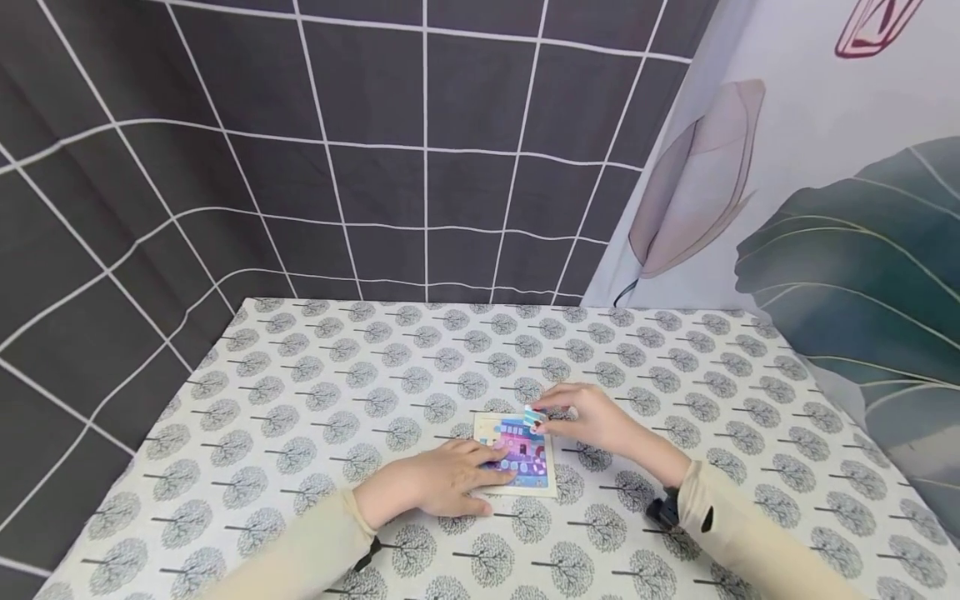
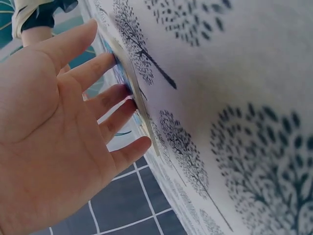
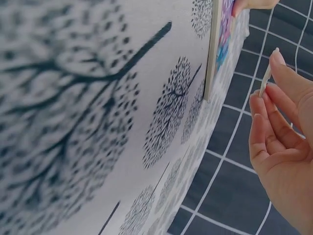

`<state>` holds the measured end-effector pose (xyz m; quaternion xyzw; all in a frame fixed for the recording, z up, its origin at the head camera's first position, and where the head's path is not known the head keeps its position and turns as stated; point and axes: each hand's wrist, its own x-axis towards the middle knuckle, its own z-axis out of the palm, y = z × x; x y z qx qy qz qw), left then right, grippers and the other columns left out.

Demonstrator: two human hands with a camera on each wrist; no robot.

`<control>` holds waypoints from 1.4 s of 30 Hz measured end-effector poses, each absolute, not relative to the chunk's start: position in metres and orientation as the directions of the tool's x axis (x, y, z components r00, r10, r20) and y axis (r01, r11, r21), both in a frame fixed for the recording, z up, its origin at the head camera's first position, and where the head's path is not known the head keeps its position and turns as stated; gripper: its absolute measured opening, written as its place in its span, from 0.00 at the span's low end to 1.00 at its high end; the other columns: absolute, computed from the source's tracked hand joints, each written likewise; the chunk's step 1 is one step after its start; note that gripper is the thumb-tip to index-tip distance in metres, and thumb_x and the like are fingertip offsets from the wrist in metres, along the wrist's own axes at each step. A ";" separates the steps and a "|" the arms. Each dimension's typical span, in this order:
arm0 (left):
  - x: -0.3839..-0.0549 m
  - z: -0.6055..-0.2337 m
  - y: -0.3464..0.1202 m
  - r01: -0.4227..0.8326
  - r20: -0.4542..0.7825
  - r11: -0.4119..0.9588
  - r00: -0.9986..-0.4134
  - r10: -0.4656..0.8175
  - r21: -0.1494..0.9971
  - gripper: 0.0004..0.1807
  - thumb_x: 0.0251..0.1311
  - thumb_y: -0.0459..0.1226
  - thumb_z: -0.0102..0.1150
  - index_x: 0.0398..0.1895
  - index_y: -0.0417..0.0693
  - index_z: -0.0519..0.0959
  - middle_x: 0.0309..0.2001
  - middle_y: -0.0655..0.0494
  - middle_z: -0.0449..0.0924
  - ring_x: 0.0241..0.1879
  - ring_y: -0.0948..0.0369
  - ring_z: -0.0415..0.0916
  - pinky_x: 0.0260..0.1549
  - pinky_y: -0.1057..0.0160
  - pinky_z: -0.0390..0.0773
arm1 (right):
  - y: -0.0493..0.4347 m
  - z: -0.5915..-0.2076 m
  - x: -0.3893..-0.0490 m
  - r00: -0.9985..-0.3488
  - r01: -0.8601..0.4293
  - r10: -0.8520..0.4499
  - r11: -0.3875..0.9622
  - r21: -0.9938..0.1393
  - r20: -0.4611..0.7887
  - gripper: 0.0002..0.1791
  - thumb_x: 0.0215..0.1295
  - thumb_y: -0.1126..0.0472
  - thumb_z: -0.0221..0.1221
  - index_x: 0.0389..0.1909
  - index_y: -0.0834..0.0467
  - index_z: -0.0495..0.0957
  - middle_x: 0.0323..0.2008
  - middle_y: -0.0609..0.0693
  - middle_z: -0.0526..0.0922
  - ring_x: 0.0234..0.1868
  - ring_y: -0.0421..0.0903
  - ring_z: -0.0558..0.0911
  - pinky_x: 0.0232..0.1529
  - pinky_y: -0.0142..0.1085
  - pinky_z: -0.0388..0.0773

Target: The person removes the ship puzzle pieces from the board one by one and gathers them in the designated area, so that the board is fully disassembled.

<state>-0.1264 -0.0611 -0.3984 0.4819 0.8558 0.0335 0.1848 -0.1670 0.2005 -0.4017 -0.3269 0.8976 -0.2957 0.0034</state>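
A small jigsaw puzzle board (image 1: 553, 477) with a pale frame and a purple, pink and blue picture lies on the table. My left hand (image 1: 453, 477) rests its spread, fairly straight fingers on the board's left part; in the left wrist view the fingertips (image 2: 128, 93) touch its face. My right hand (image 1: 588, 418) pinches a thin puzzle piece (image 1: 533, 417), blue and white with a dark patch, over the board's upper right corner. Seen edge-on in the right wrist view, the piece (image 3: 265, 81) sits between thumb and fingers, off the board.
The table wears a white cloth (image 1: 420, 379) printed with grey trees. Behind it hangs a dark curtain (image 1: 375, 192) with white grid lines. A pale curtain (image 1: 810, 275) with large leaves hangs on the right. Dark straps (image 1: 663, 510) show at the sleeve cuffs.
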 end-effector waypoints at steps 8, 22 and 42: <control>-0.128 -0.401 -0.063 0.795 -0.295 0.552 -0.481 0.826 0.251 0.30 0.65 0.54 0.44 0.70 0.65 0.58 0.72 0.58 0.51 0.70 0.56 0.50 0.69 0.53 0.53 | 0.217 -0.409 -0.164 -0.805 -0.566 -0.557 0.618 -0.546 0.205 0.21 0.48 0.54 0.69 0.44 0.57 0.82 0.41 0.48 0.84 0.40 0.44 0.81 0.42 0.36 0.81; -0.128 -0.399 -0.062 0.771 -0.298 0.562 -0.484 0.823 0.298 0.29 0.65 0.53 0.46 0.69 0.65 0.60 0.72 0.57 0.52 0.70 0.56 0.50 0.68 0.52 0.54 | 0.229 -0.421 -0.159 -0.820 -0.534 -0.557 0.663 -0.524 0.131 0.18 0.49 0.57 0.68 0.42 0.58 0.83 0.43 0.49 0.83 0.44 0.46 0.81 0.46 0.38 0.81; -0.130 -0.399 -0.060 0.775 -0.289 0.554 -0.479 0.829 0.305 0.28 0.65 0.54 0.45 0.69 0.66 0.60 0.72 0.59 0.50 0.70 0.56 0.49 0.69 0.54 0.54 | 0.244 -0.425 -0.167 -0.796 -0.557 -0.599 0.667 -0.494 0.088 0.17 0.50 0.58 0.67 0.42 0.60 0.82 0.42 0.50 0.83 0.42 0.46 0.81 0.46 0.37 0.81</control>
